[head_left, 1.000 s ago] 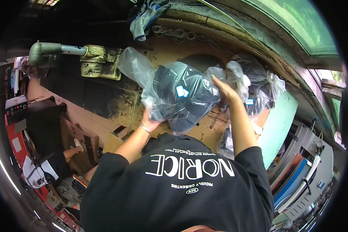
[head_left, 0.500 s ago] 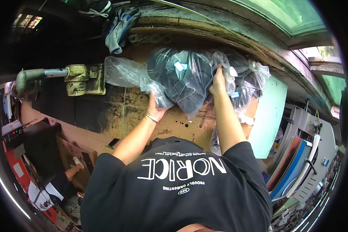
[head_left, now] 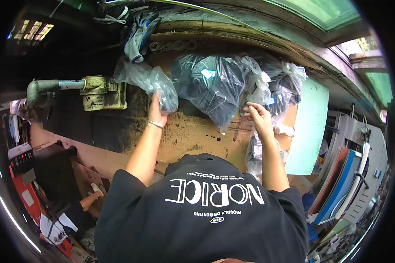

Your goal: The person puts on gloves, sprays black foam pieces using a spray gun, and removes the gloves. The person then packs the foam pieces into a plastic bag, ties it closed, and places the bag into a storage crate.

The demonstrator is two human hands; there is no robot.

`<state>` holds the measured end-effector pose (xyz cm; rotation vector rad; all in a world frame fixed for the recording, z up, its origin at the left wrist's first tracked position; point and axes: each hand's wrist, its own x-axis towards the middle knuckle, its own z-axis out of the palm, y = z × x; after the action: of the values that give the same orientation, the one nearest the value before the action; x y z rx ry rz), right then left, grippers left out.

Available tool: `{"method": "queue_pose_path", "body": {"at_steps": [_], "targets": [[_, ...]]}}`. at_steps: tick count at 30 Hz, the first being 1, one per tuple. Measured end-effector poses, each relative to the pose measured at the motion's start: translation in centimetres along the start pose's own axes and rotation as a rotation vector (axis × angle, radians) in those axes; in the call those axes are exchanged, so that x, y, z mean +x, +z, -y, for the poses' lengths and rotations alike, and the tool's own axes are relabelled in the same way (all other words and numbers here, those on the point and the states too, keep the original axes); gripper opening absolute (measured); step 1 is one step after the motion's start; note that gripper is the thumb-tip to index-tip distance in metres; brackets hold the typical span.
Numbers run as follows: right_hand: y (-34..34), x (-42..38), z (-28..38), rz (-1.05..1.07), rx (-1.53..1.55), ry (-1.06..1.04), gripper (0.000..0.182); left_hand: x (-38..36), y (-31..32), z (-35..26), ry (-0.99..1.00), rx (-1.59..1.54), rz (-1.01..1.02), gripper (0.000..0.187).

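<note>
My left hand [head_left: 158, 110] is closed around a crumpled clear plastic bag [head_left: 164, 90], whose loose end trails up and left. Beside it lies a large clear bag of dark contents [head_left: 208, 90] with a white-and-blue tag [head_left: 207, 73] on it; what the contents are I cannot make out. My right hand [head_left: 260, 119] is just off the lower right of that bag, fingers half bent and apart, with nothing visible in them. A second knotted bag with dark contents [head_left: 287, 85] sits just beyond it to the right.
Stained cardboard [head_left: 193, 136] covers the bench. A grimy pipe fitting [head_left: 94, 93] stands at left, grey-blue gloves [head_left: 138, 37] behind. More clear plastic [head_left: 256, 153] hangs near my right forearm, beside a pale green board [head_left: 307, 127]. At lower left, another person's arm [head_left: 90, 200] shows.
My left hand has drawn the crumpled plastic bag left, away from the large bag. My right hand has let go of the plastic at the large bag's right side and moved down toward me.
</note>
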<state>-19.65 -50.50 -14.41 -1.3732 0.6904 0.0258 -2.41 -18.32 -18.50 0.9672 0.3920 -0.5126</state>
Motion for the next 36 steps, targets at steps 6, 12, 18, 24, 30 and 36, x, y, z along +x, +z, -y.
{"method": "queue_pose_path", "body": {"at_steps": [6, 12, 18, 24, 30, 36], "targets": [[-0.5, -3.9, -2.0, -0.023, 0.018, -0.01, 0.025, 1.9, 3.5, -3.1, -0.013, -0.06, -0.066, 0.051], [0.0, -8.1, -2.6, -0.077, -0.001, 0.018, 0.025, 5.8, 9.4, -7.1, -0.135, 0.236, -0.118, 0.06], [-0.9, -13.2, -4.3, -0.289, 0.058, -0.078, 0.022, 8.0, 11.7, -5.9, 0.37, 0.952, 0.122, 0.045], [-5.4, -21.2, -10.6, -0.997, -0.042, -0.17, 0.026, -1.9, 14.0, -0.2, 1.202, 1.292, 0.355, 0.035], [-4.7, -22.8, -16.5, -0.947, 0.402, 0.241, 0.077, -10.6, 8.4, 11.0, 0.233, 1.108, 0.99, 0.056], [-2.6, -17.8, -16.7, -0.876, 0.171, -0.098, 0.076, -14.9, 10.7, 16.3, -0.501, 1.077, 0.742, 0.104]]}}
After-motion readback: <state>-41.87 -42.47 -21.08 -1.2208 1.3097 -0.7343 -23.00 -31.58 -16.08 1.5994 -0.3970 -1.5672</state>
